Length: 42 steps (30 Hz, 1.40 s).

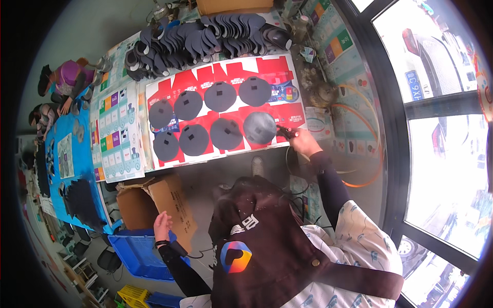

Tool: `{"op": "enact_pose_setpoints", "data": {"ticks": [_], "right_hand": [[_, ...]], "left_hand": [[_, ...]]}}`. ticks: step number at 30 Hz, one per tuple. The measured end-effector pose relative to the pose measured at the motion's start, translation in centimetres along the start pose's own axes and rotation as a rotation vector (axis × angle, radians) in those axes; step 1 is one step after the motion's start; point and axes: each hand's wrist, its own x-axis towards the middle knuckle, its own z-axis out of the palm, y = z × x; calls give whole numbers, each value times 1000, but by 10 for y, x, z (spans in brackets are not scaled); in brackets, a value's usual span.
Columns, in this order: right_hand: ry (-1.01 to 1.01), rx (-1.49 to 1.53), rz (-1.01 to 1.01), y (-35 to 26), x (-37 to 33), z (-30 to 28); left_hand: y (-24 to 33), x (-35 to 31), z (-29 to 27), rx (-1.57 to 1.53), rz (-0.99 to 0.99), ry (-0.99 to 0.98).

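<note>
My right hand (305, 143) is closed round a small dark spray gun (285, 132) at the table's right front edge. The gun's front end points left at a round grey disc (259, 128), whose top looks paler and shinier than the others. More dark grey discs (194, 139) lie in two rows on red and white printed sheets (246, 110), most with a small black square in the middle. My left hand (163, 224) hangs low at the left, fingers loosely bent and apart, holding nothing that I can see, near a cardboard box.
Stacked dark curved pieces (200, 38) line the table's back. An orange hose (379, 154) loops at the right beside the window frame (393, 113). Below left stand an open cardboard box (172, 205) and a blue crate (138, 256). People (67, 84) work at a blue table (77, 149) far left.
</note>
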Motion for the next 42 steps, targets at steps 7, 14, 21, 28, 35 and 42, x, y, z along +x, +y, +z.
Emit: {"op": "enact_pose_setpoints", "data": {"ticks": [7, 14, 21, 28, 35, 42], "right_hand": [[-39, 234, 115, -19, -12, 5], [-136, 489, 205, -1, -8, 35], [116, 359, 157, -11, 31, 28], [-165, 192, 10, -41, 43, 27], [-71, 267, 119, -63, 6, 16], [-116, 283, -6, -130, 14, 108]], "left_hand": [[-36, -3, -2, 9, -44, -18], [-49, -11, 15, -40, -112, 41], [-53, -21, 25, -62, -134, 21], [-57, -23, 24, -76, -155, 65], [-71, -14, -5, -118, -150, 30], [-65, 23, -46, -32, -102, -57]]}}
